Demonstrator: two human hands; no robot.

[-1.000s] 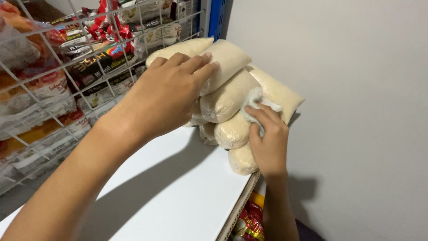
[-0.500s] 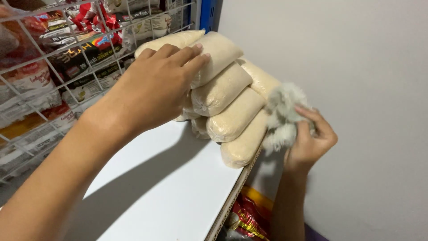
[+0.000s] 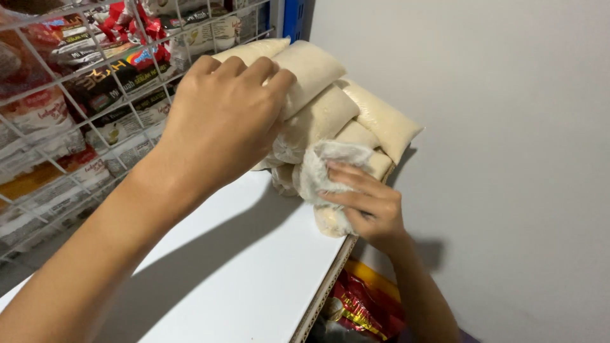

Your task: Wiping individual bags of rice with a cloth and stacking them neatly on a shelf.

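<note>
the stacked bags point(image 3: 318, 117) on the shelf point(image 3: 254, 267) are pressed by the left hand point(image 3: 219, 121), fingers curled; a white cloth point(image 3: 321, 168) is gripped in the right hand point(image 3: 368, 203) against them.

Pale beige bags of grain point(image 3: 330, 105), clear plastic and plump, lie stacked at the frame's upper middle. A fluffy whitish cloth point(image 3: 324, 168) sits pressed against the lower bags.

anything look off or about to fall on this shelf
Nothing is spilled or torn. The stacked bags sit crowded at the shelf corner, the lowest poking past its front edge. The left hand rests on them; the right hand presses a cloth there.
</note>
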